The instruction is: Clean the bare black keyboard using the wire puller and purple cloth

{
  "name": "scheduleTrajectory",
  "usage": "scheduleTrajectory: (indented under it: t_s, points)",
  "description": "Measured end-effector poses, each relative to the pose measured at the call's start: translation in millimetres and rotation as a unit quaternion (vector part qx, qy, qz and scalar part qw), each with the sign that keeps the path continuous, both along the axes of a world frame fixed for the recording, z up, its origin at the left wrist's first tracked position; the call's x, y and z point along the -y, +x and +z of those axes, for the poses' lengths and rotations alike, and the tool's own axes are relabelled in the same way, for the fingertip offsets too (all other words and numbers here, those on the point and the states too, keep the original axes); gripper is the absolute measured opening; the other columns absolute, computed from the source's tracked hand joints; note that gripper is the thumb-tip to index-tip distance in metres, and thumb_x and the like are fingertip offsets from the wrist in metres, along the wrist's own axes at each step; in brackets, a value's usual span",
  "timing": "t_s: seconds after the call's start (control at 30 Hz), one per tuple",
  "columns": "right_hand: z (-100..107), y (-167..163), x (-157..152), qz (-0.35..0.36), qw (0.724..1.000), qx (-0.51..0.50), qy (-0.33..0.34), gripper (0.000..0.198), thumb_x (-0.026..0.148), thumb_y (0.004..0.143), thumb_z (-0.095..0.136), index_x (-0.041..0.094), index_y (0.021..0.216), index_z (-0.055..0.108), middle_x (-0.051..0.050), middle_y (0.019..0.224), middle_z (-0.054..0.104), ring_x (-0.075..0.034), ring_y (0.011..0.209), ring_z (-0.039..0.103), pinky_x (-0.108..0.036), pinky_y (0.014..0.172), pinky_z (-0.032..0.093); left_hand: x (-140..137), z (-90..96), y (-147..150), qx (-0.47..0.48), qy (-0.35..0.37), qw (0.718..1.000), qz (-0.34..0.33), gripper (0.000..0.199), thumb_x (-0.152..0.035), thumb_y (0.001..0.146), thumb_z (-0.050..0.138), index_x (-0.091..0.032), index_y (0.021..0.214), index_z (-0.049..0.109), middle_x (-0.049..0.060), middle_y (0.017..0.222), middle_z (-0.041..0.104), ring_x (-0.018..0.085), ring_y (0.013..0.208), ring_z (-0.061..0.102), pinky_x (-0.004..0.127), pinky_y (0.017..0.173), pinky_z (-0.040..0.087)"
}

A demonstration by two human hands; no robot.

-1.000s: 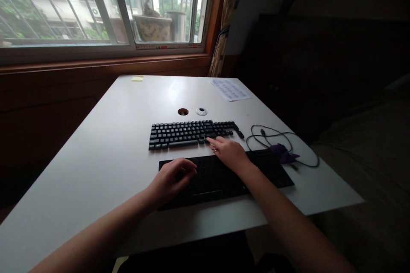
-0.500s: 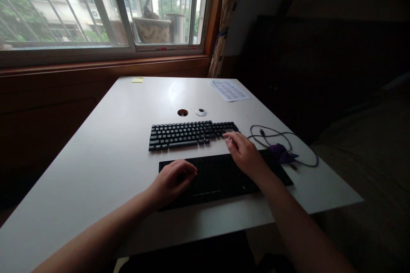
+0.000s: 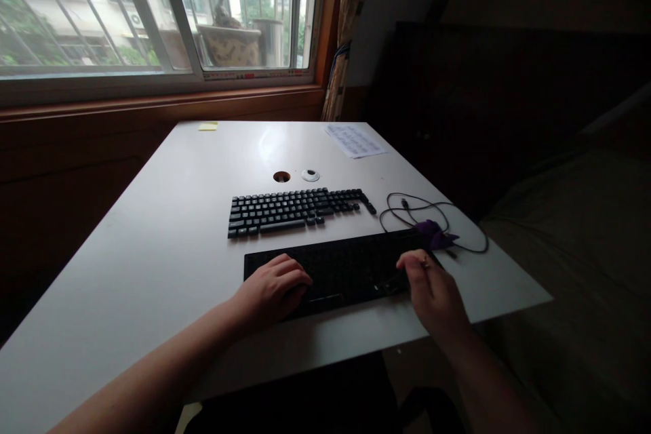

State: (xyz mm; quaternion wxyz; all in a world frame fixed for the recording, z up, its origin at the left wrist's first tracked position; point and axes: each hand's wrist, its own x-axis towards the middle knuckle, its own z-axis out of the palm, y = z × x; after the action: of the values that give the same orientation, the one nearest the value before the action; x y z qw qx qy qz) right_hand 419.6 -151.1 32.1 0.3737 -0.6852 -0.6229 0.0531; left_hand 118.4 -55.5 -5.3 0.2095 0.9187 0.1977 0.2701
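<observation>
A black keyboard (image 3: 350, 261) lies near the front of the white desk, its surface too dark to make out clearly. My left hand (image 3: 277, 285) rests with curled fingers on the keyboard's left part, gripping it. Over its right end is my right hand (image 3: 432, 285), thumb and fingers pinched together; whatever they hold is hidden. Something thin with a glint shows just left of those fingertips, too dark to name. Behind the keyboard, black keycaps (image 3: 282, 210) stand in rows laid out like a keyboard, with a gap at the right.
A black cable (image 3: 470, 251) with a purple wrap (image 3: 432, 234) loops beside the keyboard's right end. Farther back are a round desk hole (image 3: 281, 177), its white cover (image 3: 310, 175), a printed sheet (image 3: 356, 142) and a yellow note (image 3: 208, 127). The desk's right edge is close.
My right hand has moved from the right side of the keycap rows back toward me, over the keyboard's right end. My left hand stays on the keyboard. The view has shifted slightly.
</observation>
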Motion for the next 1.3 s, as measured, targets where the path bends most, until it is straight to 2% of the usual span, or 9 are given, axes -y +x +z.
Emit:
scheduleTrajectory:
  t_s: [0.37, 0.5, 0.6, 0.83, 0.97, 1.07, 1.17, 1.23, 1.3]
  points:
    - [-13.7, -9.7, 5.7, 0.062, 0.993, 0.102, 0.009, 0.03, 0.044, 0.099, 0.045, 0.023, 0.08, 0.056, 0.001, 0.066, 0.063, -0.015, 0.058, 0.061, -0.027, 0.06, 0.043, 0.3, 2.2, 0.5, -0.016, 0.004, 1.0, -0.009, 0.019, -0.014, 0.091, 0.053, -0.02, 0.104, 0.065, 0.007, 0.097, 0.069, 0.021, 0.091, 0.059, 0.035, 0.082, 0.051]
    - [-13.5, -3.9, 4.4, 0.006, 0.999, 0.008, -0.044, 0.032, 0.046, 0.099, 0.044, 0.023, 0.082, 0.058, 0.006, 0.049, 0.056, -0.014, 0.045, 0.058, -0.025, 0.054, 0.044, 0.3, 1.9, 0.4, -0.017, 0.001, 1.0, -0.01, 0.02, -0.014, 0.091, 0.052, -0.02, 0.104, 0.065, 0.007, 0.096, 0.07, 0.02, 0.089, 0.06, 0.033, 0.081, 0.05]
    - [-14.8, -1.2, 2.5, -0.02, 0.995, -0.077, -0.068, 0.033, 0.049, 0.099, 0.043, 0.023, 0.085, 0.06, 0.007, 0.046, 0.057, -0.013, 0.04, 0.058, -0.023, 0.049, 0.045, 0.1, 0.7, 0.6, -0.016, 0.004, 1.0, -0.009, 0.019, -0.014, 0.091, 0.052, -0.02, 0.103, 0.066, 0.007, 0.095, 0.069, 0.02, 0.088, 0.06, 0.033, 0.08, 0.051]
    - [-19.6, -4.4, -3.5, -0.044, 0.989, -0.127, -0.067, 0.037, 0.053, 0.097, 0.044, 0.022, 0.082, 0.059, 0.006, 0.046, 0.056, -0.012, 0.036, 0.055, -0.022, 0.041, 0.042, -0.8, -1.1, 0.3, -0.028, -0.001, 1.0, -0.006, 0.018, -0.014, 0.091, 0.052, -0.02, 0.102, 0.065, 0.006, 0.095, 0.07, 0.02, 0.087, 0.06, 0.034, 0.08, 0.05]
    - [-18.8, -3.1, -3.4, -0.035, 0.991, -0.101, -0.077, 0.036, 0.051, 0.098, 0.041, 0.023, 0.082, 0.058, 0.006, 0.045, 0.054, -0.013, 0.037, 0.055, -0.022, 0.041, 0.041, -0.6, -0.4, 0.4, -0.028, -0.003, 1.0, -0.005, 0.018, -0.014, 0.092, 0.051, -0.02, 0.102, 0.065, 0.006, 0.095, 0.07, 0.02, 0.088, 0.06, 0.034, 0.081, 0.05]
    - [-16.8, -4.2, 0.7, -0.006, 0.999, -0.004, -0.045, 0.035, 0.047, 0.099, 0.04, 0.023, 0.081, 0.057, 0.004, 0.05, 0.058, -0.014, 0.043, 0.059, -0.024, 0.048, 0.044, 0.0, 0.2, 0.6, -0.026, -0.005, 1.0, -0.007, 0.017, -0.015, 0.092, 0.052, -0.02, 0.102, 0.065, 0.006, 0.095, 0.069, 0.02, 0.088, 0.06, 0.033, 0.08, 0.05]
    - [-16.2, -8.0, 6.5, 0.029, 0.995, 0.096, 0.0, 0.033, 0.045, 0.097, 0.042, 0.023, 0.078, 0.057, -0.002, 0.063, 0.067, -0.017, 0.054, 0.064, -0.027, 0.056, 0.046, 0.0, -0.1, 0.6, -0.024, -0.003, 1.0, -0.006, 0.017, -0.015, 0.092, 0.051, -0.02, 0.101, 0.065, 0.007, 0.095, 0.069, 0.02, 0.088, 0.06, 0.033, 0.08, 0.05]
    - [-17.5, -9.5, 9.1, 0.022, 0.995, 0.094, 0.001, 0.033, 0.046, 0.097, 0.042, 0.022, 0.079, 0.057, -0.002, 0.062, 0.066, -0.017, 0.053, 0.064, -0.027, 0.054, 0.045, -0.3, -0.9, 0.5, -0.023, 0.001, 1.0, -0.008, 0.017, -0.015, 0.093, 0.051, -0.02, 0.101, 0.066, 0.007, 0.095, 0.07, 0.02, 0.088, 0.06, 0.033, 0.08, 0.05]
    - [-19.9, -8.5, 9.8, -0.011, 0.999, 0.031, -0.021, 0.034, 0.047, 0.098, 0.04, 0.022, 0.082, 0.057, 0.001, 0.053, 0.061, -0.015, 0.046, 0.06, -0.025, 0.049, 0.044, -0.6, -1.9, 0.6, -0.021, 0.003, 1.0, -0.008, 0.018, -0.015, 0.093, 0.051, -0.02, 0.101, 0.066, 0.007, 0.094, 0.07, 0.02, 0.087, 0.06, 0.033, 0.08, 0.05]
